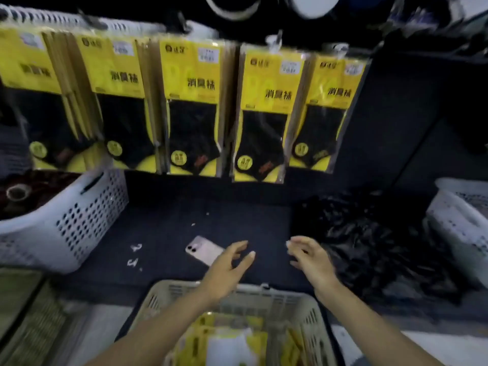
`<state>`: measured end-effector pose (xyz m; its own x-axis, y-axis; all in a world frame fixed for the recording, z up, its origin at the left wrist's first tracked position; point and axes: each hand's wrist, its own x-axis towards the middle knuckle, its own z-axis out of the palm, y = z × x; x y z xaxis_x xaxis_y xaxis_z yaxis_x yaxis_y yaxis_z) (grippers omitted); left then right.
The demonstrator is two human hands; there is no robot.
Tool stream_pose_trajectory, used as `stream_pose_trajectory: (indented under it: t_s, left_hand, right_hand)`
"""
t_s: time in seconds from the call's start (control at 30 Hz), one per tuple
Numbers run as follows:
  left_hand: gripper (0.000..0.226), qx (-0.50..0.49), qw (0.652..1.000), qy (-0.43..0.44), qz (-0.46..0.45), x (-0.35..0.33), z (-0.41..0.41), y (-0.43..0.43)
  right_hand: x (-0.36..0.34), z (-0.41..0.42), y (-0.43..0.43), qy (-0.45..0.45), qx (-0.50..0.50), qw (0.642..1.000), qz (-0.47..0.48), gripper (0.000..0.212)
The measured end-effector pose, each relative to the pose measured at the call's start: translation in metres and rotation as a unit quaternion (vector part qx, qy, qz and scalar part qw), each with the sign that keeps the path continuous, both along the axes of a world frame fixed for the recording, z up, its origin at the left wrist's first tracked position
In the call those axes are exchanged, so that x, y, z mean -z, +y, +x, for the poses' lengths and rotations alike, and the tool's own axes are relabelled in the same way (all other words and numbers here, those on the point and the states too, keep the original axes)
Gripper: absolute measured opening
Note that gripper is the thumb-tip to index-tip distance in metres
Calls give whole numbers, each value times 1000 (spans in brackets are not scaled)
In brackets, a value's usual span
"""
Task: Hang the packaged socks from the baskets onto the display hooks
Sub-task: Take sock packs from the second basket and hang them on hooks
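The left hand (229, 262) and right hand (311, 260) are hovering over the table (163, 207), fingers loosely spread and holding nothing. By my judgement they should be reaching down for one pack, pinching it near its top tab so it is going up squarely beside the hanging row (190, 101). The left basket (79, 220) is holding dark items and a tape roll (16, 193), the near basket (277, 293) is holding yellow sock packs (227, 336), and the right basket (454, 220) is showing contents too blurred to tell.

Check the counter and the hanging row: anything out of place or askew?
A phone lies loose on the dark counter by the left hand; it is not stock. Small white scraps are scattered left of it. A crumpled black plastic heap sits at the right. The hung sock packs look orderly.
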<state>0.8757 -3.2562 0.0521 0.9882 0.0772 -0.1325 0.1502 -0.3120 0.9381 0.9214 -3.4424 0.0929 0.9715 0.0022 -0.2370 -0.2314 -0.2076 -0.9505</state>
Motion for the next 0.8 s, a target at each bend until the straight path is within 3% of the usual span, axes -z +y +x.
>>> stream_pose_trajectory:
  t_s: [0.07,0.17,0.23,0.3,0.37,0.4,0.6,0.8]
  left_hand:
    - [25,-73,996,43,-15,35,-30,18]
    - [22,-139,984,111,-11,80,-73,39]
    - [12,-153,975,162,-21,108,-98,50]
    - [16,-177,963,203,-22,131,-118,57]
    - [14,-175,953,246,-26,149,-132,63]
    - [25,-170,950,263,-15,156,-135,66]
    - [55,-161,938,306,-5,186,-126,79]
    - [54,-155,942,296,-16,216,-109,84]
  right_hand:
    - [48,-26,8,52,-18,998,-25,25]
    - [118,-60,9,168,-64,982,-55,20]
    - [151,-80,8,243,-79,964,-68,32]
    - [176,-93,3,273,-50,959,-56,60]
    - [193,-99,-1,317,-53,944,-78,62]
    - [201,-99,-4,331,-54,938,-88,60]
    - [242,-81,-2,327,-34,941,-83,74]
    - [278,-61,9,305,-54,948,-72,68]
